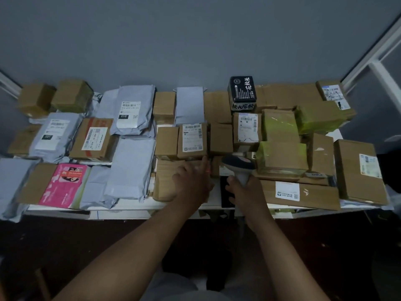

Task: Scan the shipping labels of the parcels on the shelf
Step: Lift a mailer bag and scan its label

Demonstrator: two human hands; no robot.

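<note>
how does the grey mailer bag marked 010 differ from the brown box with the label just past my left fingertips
The grey plastic mailer bag is soft and wrinkled; the brown cardboard box is rigid and square-edged. The bag lies farther back and left; the box sits beside the left hand. Both show white barcode labels face up.

Grey wall (pixel 173 40) behind, white window frame (pixel 373 68) at right, dark floor (pixel 65 246) below.
</note>
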